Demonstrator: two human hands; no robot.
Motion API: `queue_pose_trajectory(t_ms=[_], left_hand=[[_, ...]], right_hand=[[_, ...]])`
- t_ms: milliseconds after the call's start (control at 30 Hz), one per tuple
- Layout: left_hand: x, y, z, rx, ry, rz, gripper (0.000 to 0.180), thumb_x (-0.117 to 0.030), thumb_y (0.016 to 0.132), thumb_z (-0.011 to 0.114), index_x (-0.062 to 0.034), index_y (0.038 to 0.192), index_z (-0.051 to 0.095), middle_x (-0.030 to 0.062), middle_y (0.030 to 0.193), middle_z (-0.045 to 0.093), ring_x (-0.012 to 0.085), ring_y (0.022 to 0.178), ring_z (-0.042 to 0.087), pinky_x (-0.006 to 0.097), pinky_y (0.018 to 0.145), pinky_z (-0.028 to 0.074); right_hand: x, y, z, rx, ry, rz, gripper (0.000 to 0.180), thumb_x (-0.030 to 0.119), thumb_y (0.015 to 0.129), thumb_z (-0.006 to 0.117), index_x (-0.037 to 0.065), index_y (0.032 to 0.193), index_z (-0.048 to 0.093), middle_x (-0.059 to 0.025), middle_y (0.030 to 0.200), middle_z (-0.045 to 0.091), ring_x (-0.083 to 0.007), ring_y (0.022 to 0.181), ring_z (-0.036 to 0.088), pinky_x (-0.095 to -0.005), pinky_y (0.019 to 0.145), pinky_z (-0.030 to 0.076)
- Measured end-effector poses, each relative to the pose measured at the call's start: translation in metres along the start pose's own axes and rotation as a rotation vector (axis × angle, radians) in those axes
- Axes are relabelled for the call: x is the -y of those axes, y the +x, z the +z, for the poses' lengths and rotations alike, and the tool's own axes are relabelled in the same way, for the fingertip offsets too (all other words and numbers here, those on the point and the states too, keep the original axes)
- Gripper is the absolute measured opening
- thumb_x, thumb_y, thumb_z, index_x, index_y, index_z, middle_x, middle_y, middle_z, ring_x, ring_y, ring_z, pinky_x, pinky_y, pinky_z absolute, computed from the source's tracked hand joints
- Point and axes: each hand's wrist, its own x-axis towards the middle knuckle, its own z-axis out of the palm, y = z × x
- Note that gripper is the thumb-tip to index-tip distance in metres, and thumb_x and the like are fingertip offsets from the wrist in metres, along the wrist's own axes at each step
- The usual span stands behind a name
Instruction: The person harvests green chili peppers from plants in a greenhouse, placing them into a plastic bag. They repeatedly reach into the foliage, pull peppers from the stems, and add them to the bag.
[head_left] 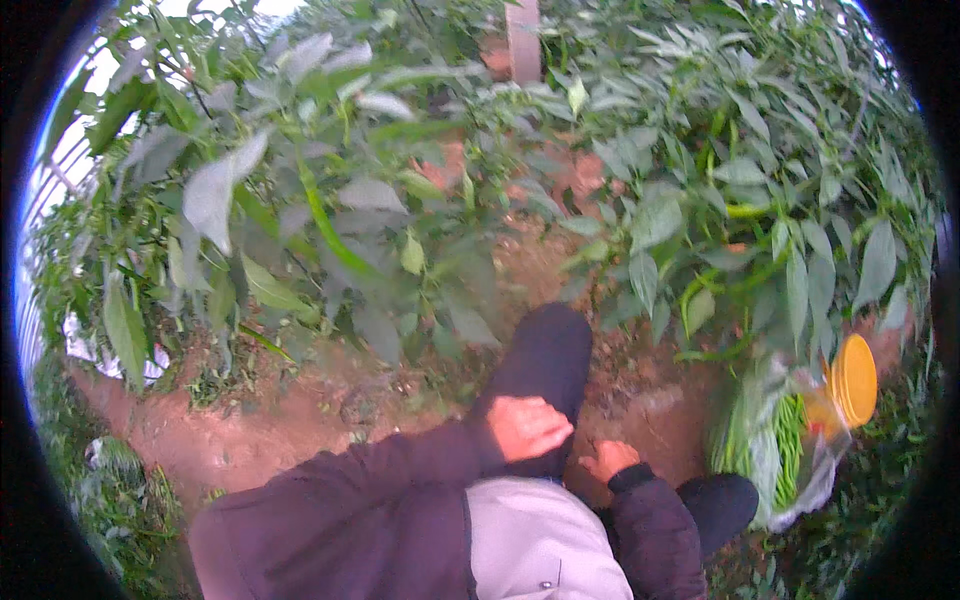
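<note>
My left hand point(528, 427) lies over my dark-trousered leg point(548, 350), fingers stretched out and nothing in them. Just to its right, my right hand point(610, 460) hovers low between my legs, empty, its fingers loosely apart and slightly blurred. Ahead on the left, a long green chili pepper point(325, 215) hangs among the leaves of a pepper plant. More slender peppers point(690, 300) dangle from the plant on the right. To the right of my right knee stands a clear plastic bag point(800, 505) holding many green peppers point(788, 455).
A round orange-yellow lid or container point(855, 380) sits beside the bag. Bare reddish soil point(250, 430) runs between leafy rows. A pale upright post point(523, 40) rises at the far middle. White plastic point(110, 350) shows at the far left, with low greenery point(125, 500) below it.
</note>
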Motion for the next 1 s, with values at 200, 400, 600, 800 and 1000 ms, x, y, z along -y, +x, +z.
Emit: queue_pose_trajectory(t_ms=[200,400,600,800,1000], left_hand=[[0.001,-0.011,0.002,-0.031,-0.046,-0.019,0.01,-0.018,0.082,0.079,-0.0103,0.079,0.073,0.0023,0.07,0.067,0.0195,0.062,0.065,0.034,0.053,0.053],[-0.003,-0.019,0.001,-0.062,-0.068,-0.059,0.01,-0.019,0.08,0.08,-0.0117,0.078,0.073,0.0018,0.069,0.066,0.0199,0.063,0.066,0.034,0.055,0.053],[-0.014,0.006,-0.018,0.009,-0.166,-0.286,0.017,-0.024,0.092,0.073,-0.0076,0.091,0.077,0.0102,0.083,0.074,0.0287,0.072,0.07,0.041,0.066,0.056],[0.005,0.141,-0.013,-0.142,-0.433,-0.235,0.032,-0.023,0.101,0.063,0.0053,0.116,0.067,0.0117,0.097,0.071,0.0167,0.09,0.066,0.034,0.081,0.054],[0.055,0.265,0.001,-0.293,-0.573,-0.472,0.044,-0.031,0.098,0.064,0.009,0.115,0.066,0.0203,0.11,0.074,0.0279,0.098,0.07,0.039,0.088,0.052]], right_hand=[[0.022,-0.019,0.038,0.163,-0.072,-0.025,0.043,0.043,0.086,0.07,0.007,0.11,0.074,-0.0217,0.109,0.073,-0.0406,0.104,0.069,-0.0519,0.092,0.055],[0.021,-0.043,0.05,0.003,0.142,0.049,0.044,0.046,0.087,0.068,0.007,0.106,0.074,-0.0236,0.108,0.072,-0.042,0.104,0.069,-0.053,0.091,0.054],[0.018,-0.035,0.055,0.166,0.064,0.015,0.052,0.049,0.091,0.066,0.003,0.114,0.072,-0.0246,0.111,0.071,-0.0424,0.108,0.068,-0.0521,0.094,0.053],[0.037,-0.015,0.051,0.153,0.044,-0.042,0.048,0.046,0.089,0.067,0.006,0.114,0.073,-0.0235,0.115,0.071,-0.0405,0.111,0.067,-0.0515,0.094,0.053],[0.04,-0.028,0.04,0.044,0.039,-0.095,0.045,0.044,0.089,0.066,0.006,0.111,0.073,-0.0213,0.114,0.072,-0.0393,0.108,0.069,-0.0507,0.093,0.055]])
